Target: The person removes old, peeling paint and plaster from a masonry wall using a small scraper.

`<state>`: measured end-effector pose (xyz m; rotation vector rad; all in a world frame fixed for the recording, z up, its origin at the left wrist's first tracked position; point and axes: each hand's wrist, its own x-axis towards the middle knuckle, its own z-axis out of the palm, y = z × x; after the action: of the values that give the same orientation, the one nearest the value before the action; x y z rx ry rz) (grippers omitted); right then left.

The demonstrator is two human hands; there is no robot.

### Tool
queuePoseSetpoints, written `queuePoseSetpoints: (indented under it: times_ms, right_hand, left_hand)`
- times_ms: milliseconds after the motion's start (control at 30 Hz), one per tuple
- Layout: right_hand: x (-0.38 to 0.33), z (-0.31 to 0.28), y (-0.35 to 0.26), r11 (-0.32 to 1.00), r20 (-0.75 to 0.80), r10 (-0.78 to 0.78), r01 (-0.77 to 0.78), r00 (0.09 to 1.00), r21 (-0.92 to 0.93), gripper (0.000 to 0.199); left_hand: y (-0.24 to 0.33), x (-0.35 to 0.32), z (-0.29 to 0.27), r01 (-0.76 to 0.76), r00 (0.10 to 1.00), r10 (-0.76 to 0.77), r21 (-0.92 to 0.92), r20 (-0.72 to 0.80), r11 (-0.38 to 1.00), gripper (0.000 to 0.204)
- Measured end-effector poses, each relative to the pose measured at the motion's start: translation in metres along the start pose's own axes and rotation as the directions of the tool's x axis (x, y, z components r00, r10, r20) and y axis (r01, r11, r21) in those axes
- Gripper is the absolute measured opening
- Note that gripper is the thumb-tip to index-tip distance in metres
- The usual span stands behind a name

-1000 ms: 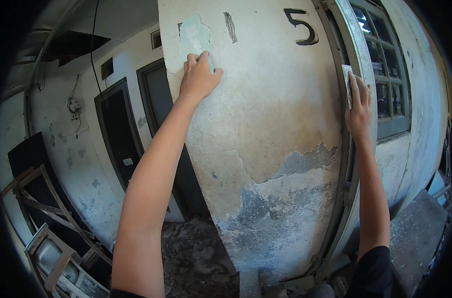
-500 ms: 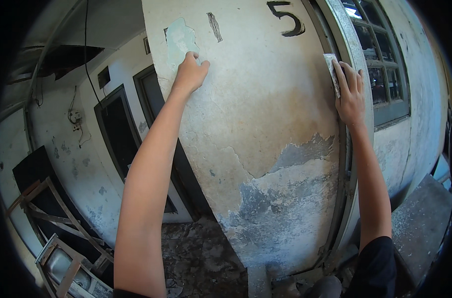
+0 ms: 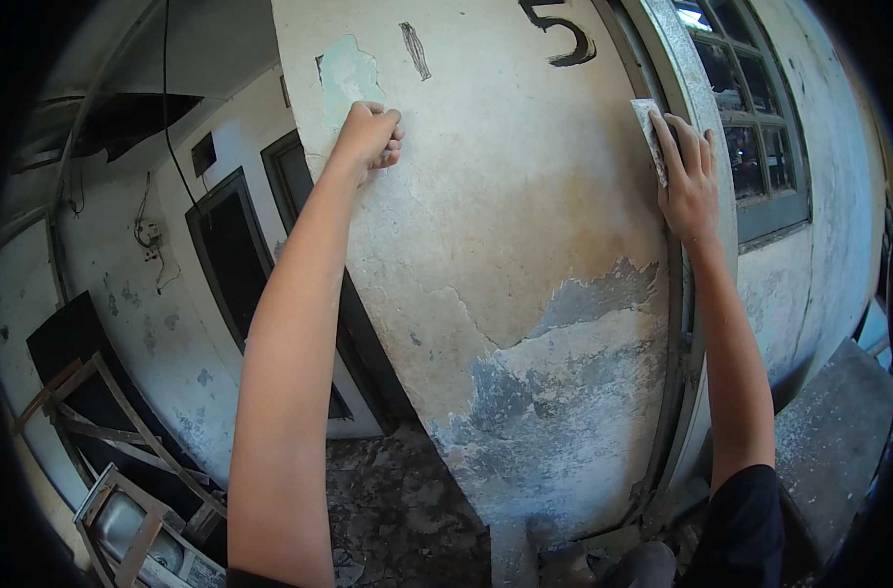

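Observation:
A weathered plaster pillar (image 3: 505, 245) with peeling paint and a dark painted mark near its top fills the middle of the view. My left hand (image 3: 370, 133) rests on its upper left, fingers curled into a loose fist, just below a pale green patch of old paint (image 3: 348, 73). My right hand (image 3: 688, 176) presses a grey sheet of sandpaper (image 3: 651, 132) flat against the pillar's right edge, beside the grey window frame (image 3: 696, 108).
A barred window (image 3: 755, 127) stands right of the pillar. Dark doorways (image 3: 233, 255) open in the stained wall at left. Wooden frames (image 3: 84, 431) lean at lower left. Rubble (image 3: 388, 510) covers the floor, and a concrete ledge (image 3: 839, 431) lies at lower right.
My left hand's flat fingers have curled into a fist and slipped below the green patch. My right hand with the sandpaper has slid slightly down the pillar's edge.

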<state>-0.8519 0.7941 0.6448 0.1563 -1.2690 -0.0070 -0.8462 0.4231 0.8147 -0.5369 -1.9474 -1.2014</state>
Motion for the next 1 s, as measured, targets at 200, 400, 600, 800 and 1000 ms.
queuePoseSetpoints:
  times_ms: [200, 400, 600, 800, 1000]
  right_hand:
    - [0.002, -0.002, -0.001, 1.0, 0.004, 0.0, 0.0, 1.0, -0.008, 0.076]
    - [-0.001, -0.003, -0.008, 0.999, -0.005, -0.033, 0.033, 0.999, -0.036, 0.068]
    - [0.015, 0.002, -0.137, 0.895, -0.059, 0.175, -0.133, 0.983, 0.426, 0.056]
    - [0.04, -0.01, -0.242, 0.443, 0.279, 0.27, -0.376, 0.922, 0.814, 0.058]
    - [0.044, -0.026, -0.187, 0.868, 0.192, -0.34, 0.228, 0.921, 0.441, 0.071]
  left_hand:
    - [0.018, 0.001, -0.028, 0.152, 0.964, -0.138, -0.049, 0.225, 0.987, 0.022]
    - [0.006, -0.048, -0.028, -0.145, 0.931, 0.079, 0.164, 0.356, 0.976, 0.039]
    - [-0.017, -0.122, 0.025, -0.505, 0.768, 0.404, 0.081, 0.498, 0.859, 0.06]
    - [-0.033, -0.143, 0.064, -0.402, 0.879, 0.474, -0.469, 0.041, 0.786, 0.051]
    - [-0.051, -0.103, -0.015, -0.533, 0.845, 0.532, -0.001, -0.057, 0.846, 0.034]
